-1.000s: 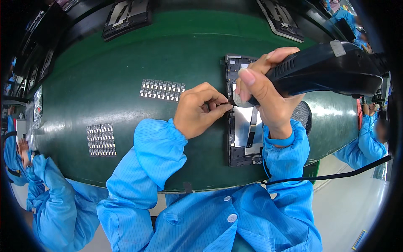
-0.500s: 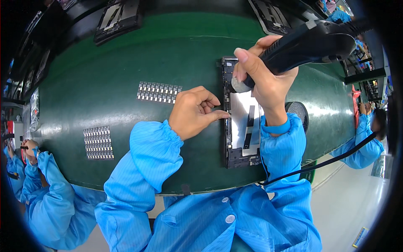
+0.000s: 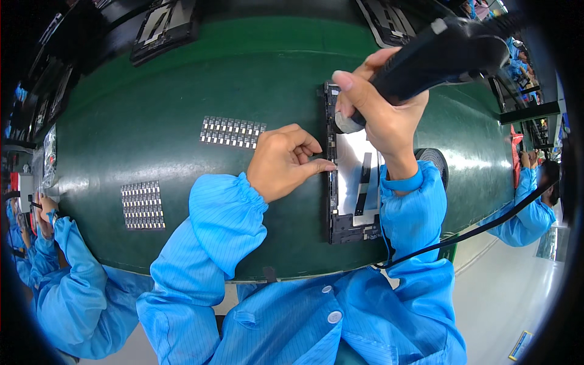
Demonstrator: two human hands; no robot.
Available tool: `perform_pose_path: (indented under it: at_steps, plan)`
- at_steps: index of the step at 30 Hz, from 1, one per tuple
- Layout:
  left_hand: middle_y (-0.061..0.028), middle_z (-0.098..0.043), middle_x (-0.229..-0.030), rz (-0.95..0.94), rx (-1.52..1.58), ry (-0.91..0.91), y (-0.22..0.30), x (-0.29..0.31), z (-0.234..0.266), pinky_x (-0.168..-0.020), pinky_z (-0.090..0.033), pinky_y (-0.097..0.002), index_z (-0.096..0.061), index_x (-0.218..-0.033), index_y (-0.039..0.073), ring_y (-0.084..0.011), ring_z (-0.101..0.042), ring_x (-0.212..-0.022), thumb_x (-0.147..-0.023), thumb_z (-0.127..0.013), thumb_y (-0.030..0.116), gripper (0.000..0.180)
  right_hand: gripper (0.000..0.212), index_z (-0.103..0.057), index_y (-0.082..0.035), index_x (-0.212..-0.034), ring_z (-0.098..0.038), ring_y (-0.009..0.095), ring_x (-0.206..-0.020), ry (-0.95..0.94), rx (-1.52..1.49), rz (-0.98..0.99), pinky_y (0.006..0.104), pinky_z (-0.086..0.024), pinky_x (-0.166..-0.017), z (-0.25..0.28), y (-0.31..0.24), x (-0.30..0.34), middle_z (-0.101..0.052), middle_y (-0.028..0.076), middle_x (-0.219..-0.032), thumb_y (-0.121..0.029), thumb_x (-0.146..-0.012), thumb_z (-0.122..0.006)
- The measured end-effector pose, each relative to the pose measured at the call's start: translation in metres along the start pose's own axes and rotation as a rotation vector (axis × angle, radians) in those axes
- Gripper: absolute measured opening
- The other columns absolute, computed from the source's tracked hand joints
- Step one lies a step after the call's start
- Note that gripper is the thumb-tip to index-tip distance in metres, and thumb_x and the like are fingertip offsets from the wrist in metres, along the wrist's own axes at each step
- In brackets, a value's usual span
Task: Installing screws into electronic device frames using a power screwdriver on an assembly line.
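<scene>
A flat tablet-like device (image 3: 342, 230) with a black frame and a silver inner plate lies on the bench in front of me. My left hand (image 3: 283, 159) is at its left edge, thumb tip touching the frame. Its fingers curl loosely, a gap shows between thumb and index finger, and nothing is visible in it. Above the device's upper part, my right hand (image 3: 389, 118) grips a black corded handheld tool (image 3: 435, 58), tilted down to the left. A pale rounded piece (image 3: 349, 121) shows at the tool's lower end, partly behind my fingers. Hand and forearm hide the device's right side.
Two sheets of small dark parts lie on the green bench (image 3: 182, 164): one sheet (image 3: 213, 130) by my left hand, another sheet (image 3: 143, 205) farther left. A round black mesh object (image 3: 433, 161) sits behind my right wrist. More open devices (image 3: 164, 27) stand at the back. Co-workers flank the bench.
Both hands and the device keep nearly the same places. The tool's back end has shifted slightly to the left in the picture.
</scene>
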State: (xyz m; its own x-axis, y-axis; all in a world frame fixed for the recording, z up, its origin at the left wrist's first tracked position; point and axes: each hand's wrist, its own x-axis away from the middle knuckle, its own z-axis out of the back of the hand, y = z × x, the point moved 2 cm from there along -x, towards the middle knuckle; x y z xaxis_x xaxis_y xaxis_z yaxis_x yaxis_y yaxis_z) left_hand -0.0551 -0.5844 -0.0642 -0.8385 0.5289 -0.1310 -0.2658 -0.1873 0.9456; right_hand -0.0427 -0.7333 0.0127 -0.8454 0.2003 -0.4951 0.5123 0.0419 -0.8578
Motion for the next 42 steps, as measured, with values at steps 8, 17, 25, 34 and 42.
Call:
perform_pose_path:
  at_steps: [8,17,25,34,42]
  plan:
    - [-0.0022,-0.057,-0.069,0.023,-0.008,-0.008,0.006,0.000,0.001,-0.053,-0.046,-0.0192,-0.062,-0.076,-0.003,-0.0040,-0.051,-0.059,-0.064,-0.085,0.012,0.031,0.033,-0.047,-0.001,-0.097,-0.055,0.012,-0.048,-0.164,0.112,0.033,0.0239,-0.046,-0.046,-0.003,-0.004,0.001,-0.056,0.007,-0.062,0.008,-0.074,-0.070]
    - [-0.0039,-0.059,-0.072,-0.058,-0.035,0.024,0.000,0.001,0.001,-0.055,-0.047,-0.0213,-0.063,-0.079,-0.003,-0.0068,-0.054,-0.060,-0.065,-0.084,0.011,0.029,0.028,-0.053,0.004,-0.093,-0.055,0.008,-0.047,-0.008,0.007,0.019,0.0209,-0.042,-0.044,0.000,0.001,0.000,-0.060,0.004,-0.058,0.005,-0.073,-0.072]
    - [-0.0176,-0.062,-0.110,-0.794,-0.537,-0.164,0.043,0.075,-0.066,-0.095,-0.044,-0.0460,-0.064,-0.099,-0.001,-0.0328,-0.055,-0.114,-0.067,-0.072,0.022,0.040,0.036,-0.048,-0.002,-0.106,-0.055,0.012,-0.052,0.169,0.082,0.120,0.0249,-0.045,-0.050,0.047,-0.041,0.017,-0.057,0.005,-0.065,0.007,-0.077,-0.067]
    - [-0.0195,-0.054,-0.119,-0.591,-0.847,0.089,0.004,-0.010,-0.011,-0.098,-0.039,-0.0444,-0.059,-0.107,-0.001,-0.0339,-0.048,-0.118,-0.075,-0.063,0.013,0.035,0.039,-0.037,-0.003,-0.110,-0.050,0.013,-0.049,0.153,0.102,0.059,0.0261,-0.045,-0.049,0.084,-0.054,0.063,-0.051,0.006,-0.062,0.008,-0.079,-0.059]
    - [-0.0177,-0.056,-0.106,-0.324,-1.135,0.433,-0.039,-0.150,0.083,-0.091,-0.044,-0.0435,-0.057,-0.098,0.001,-0.0362,-0.051,-0.108,-0.077,-0.064,0.016,0.027,0.042,-0.042,-0.003,-0.105,-0.051,0.011,-0.048,0.135,0.032,-0.090,0.0227,-0.043,-0.045,0.083,-0.048,0.078,-0.051,0.004,-0.059,0.013,-0.074,-0.064]
